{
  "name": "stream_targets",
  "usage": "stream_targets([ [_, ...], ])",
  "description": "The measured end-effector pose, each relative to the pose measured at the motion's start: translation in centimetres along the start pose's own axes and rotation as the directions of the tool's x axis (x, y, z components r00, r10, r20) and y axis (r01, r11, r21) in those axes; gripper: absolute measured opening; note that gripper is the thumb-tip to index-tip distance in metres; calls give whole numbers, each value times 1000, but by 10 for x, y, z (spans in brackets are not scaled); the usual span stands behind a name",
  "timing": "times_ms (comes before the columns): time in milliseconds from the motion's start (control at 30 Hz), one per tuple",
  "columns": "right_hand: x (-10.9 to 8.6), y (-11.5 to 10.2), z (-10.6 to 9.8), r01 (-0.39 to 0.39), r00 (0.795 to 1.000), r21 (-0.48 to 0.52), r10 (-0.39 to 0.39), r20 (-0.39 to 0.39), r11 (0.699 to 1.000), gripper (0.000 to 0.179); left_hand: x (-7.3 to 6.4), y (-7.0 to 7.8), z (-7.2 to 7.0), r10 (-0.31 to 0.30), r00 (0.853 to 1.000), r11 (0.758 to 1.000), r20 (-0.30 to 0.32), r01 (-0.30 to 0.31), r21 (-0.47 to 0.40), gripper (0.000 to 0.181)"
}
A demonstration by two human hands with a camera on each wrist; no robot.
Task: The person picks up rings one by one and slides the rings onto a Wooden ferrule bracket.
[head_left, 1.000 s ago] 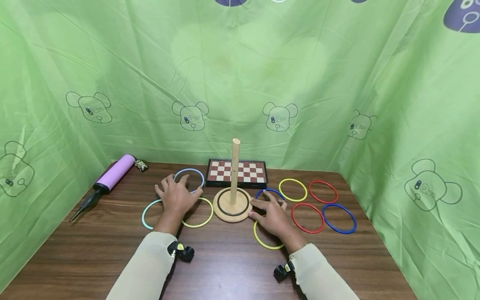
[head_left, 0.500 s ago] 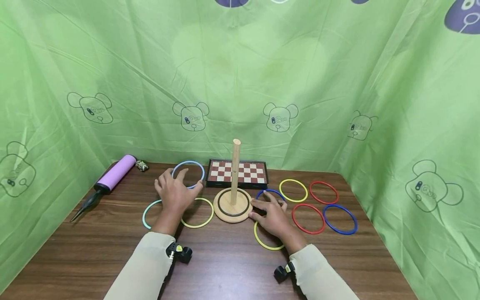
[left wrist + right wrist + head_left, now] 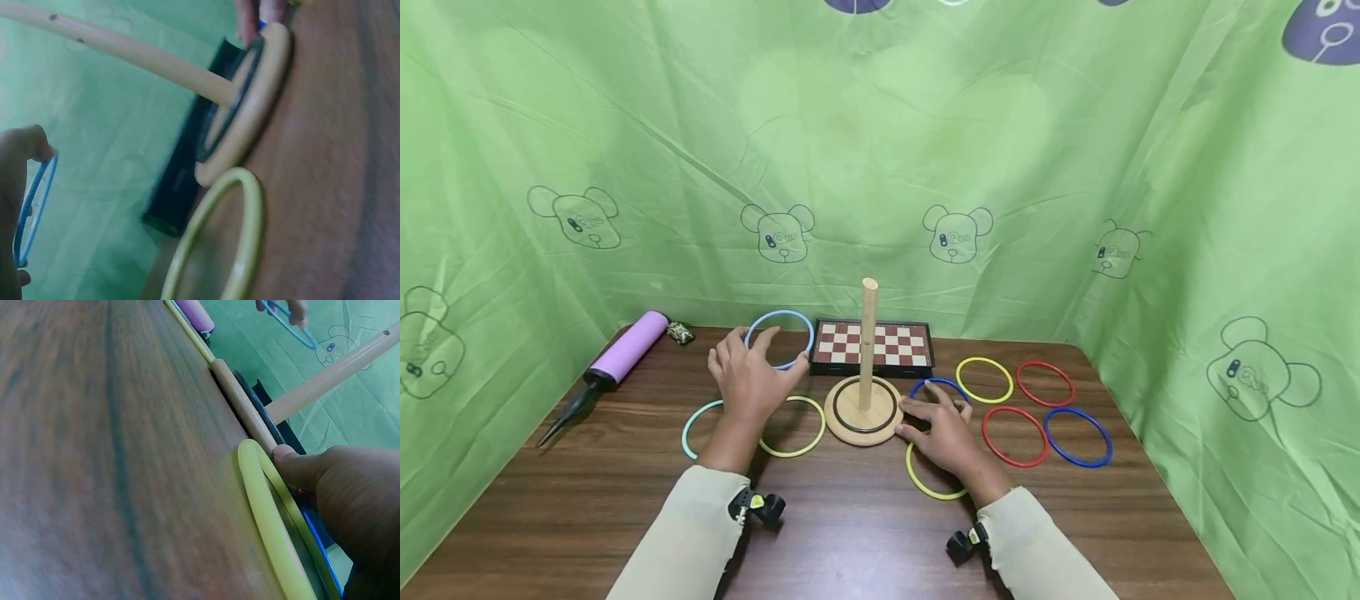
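Observation:
In the head view my left hand (image 3: pixel 747 379) holds a light blue ring (image 3: pixel 782 312) between thumb and fingers, raised above the table left of the wooden ring-toss stand (image 3: pixel 867 350). That ring shows edge-on, tilted, in the left wrist view. The stand's post is upright, and a black ring (image 3: pixel 865 430) lies around it on the round base. My right hand (image 3: pixel 949 433) grips the right edge of the base with thumb and forefinger; the thumb (image 3: pixel 284 452) presses its rim. Partly hidden by this hand are a blue ring (image 3: pixel 940 381) and a yellow ring (image 3: pixel 917 477).
A checkered board (image 3: pixel 902 343) lies behind the stand. Several red, yellow and blue rings lie at the right, including a red ring (image 3: pixel 1015 464). A turquoise ring (image 3: pixel 685 437) and a yellow-green ring (image 3: pixel 793 455) lie by the left arm. A purple pump (image 3: pixel 631 346) rests far left.
My left hand has lifted the light blue ring off the table, tilting it up and bringing it slightly back and toward the board. The right hand stays at the stand's base.

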State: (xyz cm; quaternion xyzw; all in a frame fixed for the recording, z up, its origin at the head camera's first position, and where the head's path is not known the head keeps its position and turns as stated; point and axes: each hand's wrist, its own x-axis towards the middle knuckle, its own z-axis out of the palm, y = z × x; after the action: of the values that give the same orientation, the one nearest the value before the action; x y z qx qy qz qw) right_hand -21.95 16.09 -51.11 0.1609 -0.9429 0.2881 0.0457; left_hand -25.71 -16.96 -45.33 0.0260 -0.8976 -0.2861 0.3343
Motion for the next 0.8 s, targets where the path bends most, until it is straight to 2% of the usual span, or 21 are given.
stream_targets([
  [167,1,0,0,2,1000,-5,-2,-15,1000,47,9,16,-16,0,1000,999,24,1,-40,65],
  [367,1,-1,1,-3,1000,-2,3,5,1000,49,19,35,-36,32,999,993,3,-31,-110,64],
  [600,2,-1,1,-4,1000,-5,4,0,1000,48,26,56,-51,73,997,966,-24,-77,-247,60],
  [800,1,-1,1,-13,1000,4,13,9,1000,48,34,72,-61,111,993,951,-43,-119,-285,58],
])
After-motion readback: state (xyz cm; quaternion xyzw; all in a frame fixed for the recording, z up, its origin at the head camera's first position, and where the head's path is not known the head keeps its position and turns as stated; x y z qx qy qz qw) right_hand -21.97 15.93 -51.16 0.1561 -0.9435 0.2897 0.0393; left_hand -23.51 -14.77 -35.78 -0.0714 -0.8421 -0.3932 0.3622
